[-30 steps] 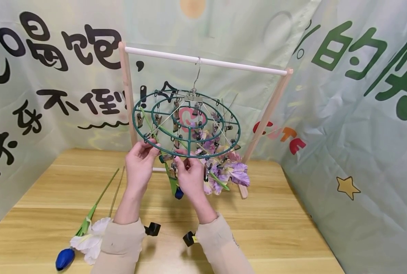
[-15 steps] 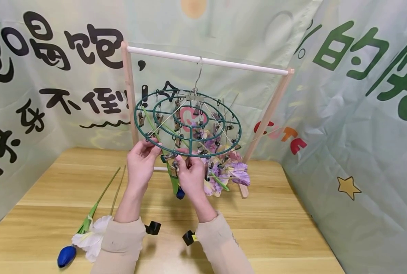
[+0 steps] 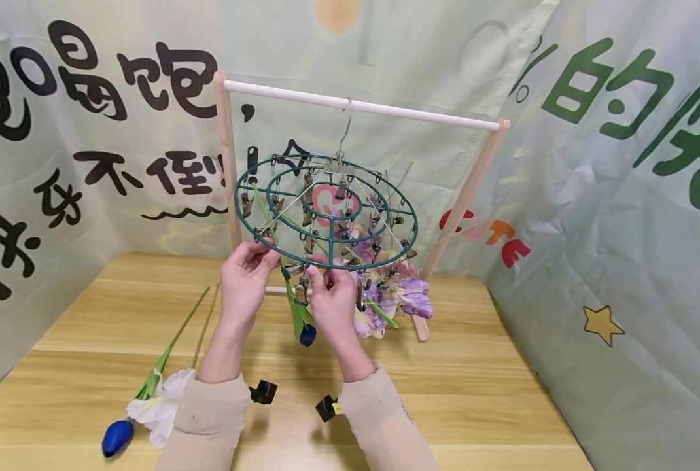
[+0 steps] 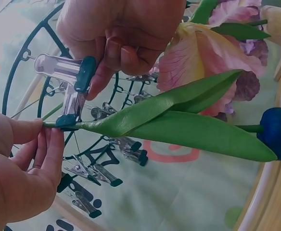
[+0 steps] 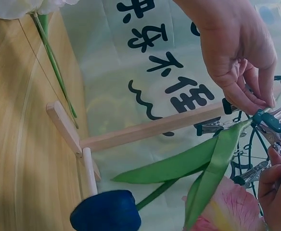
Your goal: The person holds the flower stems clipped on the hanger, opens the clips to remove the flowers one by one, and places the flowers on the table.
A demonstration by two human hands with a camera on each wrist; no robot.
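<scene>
In the head view my left hand (image 3: pixel 245 278) pinches the stem of a blue tulip (image 3: pixel 307 335) between thumb and fingertips. The flower hangs head down, its long green leaves (image 4: pixel 179 122) spreading below the pinch. My right hand (image 3: pixel 333 297) pinches the handle end of a metal clip with teal tips (image 4: pixel 69 107); the clip's tips lie at the stem, right beside my left fingertips. Another teal-tipped clip (image 4: pixel 61 67) overlaps it in the left wrist view. Above both hands hangs a round green clip hanger (image 3: pixel 330 252) with several dangling clips. My right fingers partly hide the clip's handles.
The hanger hooks over a white rod (image 3: pixel 409 111) on a wooden stand (image 3: pixel 464 196). Pink and purple flowers (image 3: pixel 411 297) hang at its right. On the wooden table (image 3: pixel 473 392), a blue tulip (image 3: pixel 117 437) and a white flower (image 3: pixel 161 405) lie at left. Printed cloth surrounds the table.
The hanging tulip's head has swung slightly left, away from my right hand, and shows more fully. Both hands keep nearly the same place; the whole head view has shifted slightly.
</scene>
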